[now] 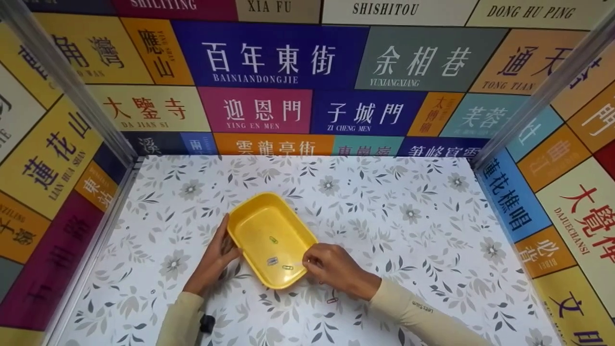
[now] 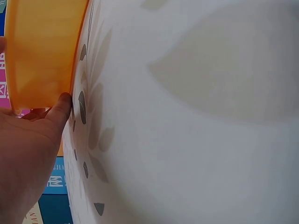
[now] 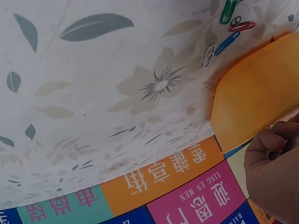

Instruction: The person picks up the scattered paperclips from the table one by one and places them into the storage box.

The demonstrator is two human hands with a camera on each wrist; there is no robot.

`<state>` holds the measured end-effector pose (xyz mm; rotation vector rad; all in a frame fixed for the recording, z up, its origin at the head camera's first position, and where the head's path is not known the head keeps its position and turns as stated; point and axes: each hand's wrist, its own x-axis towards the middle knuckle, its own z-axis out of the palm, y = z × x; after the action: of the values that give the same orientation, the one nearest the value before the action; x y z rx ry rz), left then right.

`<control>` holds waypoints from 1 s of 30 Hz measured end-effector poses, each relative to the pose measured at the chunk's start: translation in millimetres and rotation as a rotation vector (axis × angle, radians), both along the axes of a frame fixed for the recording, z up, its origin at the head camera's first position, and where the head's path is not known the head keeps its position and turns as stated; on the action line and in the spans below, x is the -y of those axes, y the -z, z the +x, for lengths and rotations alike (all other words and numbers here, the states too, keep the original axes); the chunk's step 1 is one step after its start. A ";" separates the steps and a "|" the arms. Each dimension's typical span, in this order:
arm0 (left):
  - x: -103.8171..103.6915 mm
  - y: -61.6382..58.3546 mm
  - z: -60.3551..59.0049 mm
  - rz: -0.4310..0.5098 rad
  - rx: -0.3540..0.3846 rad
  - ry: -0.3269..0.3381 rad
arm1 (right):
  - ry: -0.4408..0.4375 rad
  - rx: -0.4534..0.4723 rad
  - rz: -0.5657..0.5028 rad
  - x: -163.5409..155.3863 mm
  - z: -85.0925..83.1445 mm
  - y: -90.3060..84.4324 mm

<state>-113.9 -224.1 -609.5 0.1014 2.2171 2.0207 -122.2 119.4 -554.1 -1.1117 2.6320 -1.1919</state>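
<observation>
A yellow plastic tray sits tilted at an angle across the patterned tabletop. My left hand holds it by the left side, fingers along the outer wall; in the left wrist view a fingertip presses low on that wall. At the opposite rim, my right hand has its fingers curled, pinching a small pale paper clip over the tray's inside. Inside the tray lie a green paper clip, silver paper clips and a yellowish paper clip.
Beside the tray, partly under my right forearm, a red paper clip lies on the table. The right wrist view also shows a green clip, a blue clip and a white clip. Panels printed with lettering stand behind and at both sides.
</observation>
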 end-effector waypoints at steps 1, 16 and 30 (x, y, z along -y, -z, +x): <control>-0.2 0.3 -0.2 0.000 0.004 -0.001 | 0.001 0.000 0.005 0.5 -0.6 -0.6; -1.3 -0.8 -0.9 -0.013 0.015 -0.015 | -0.034 -0.047 0.093 8.8 -14.2 -9.8; -1.7 -0.8 1.4 -0.046 0.038 -0.013 | -0.076 -0.036 0.176 15.9 -29.1 -19.5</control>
<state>-112.5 -222.4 -608.7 0.0434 2.2459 1.9599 -151.3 103.5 -534.7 -1.1989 2.6332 -0.9155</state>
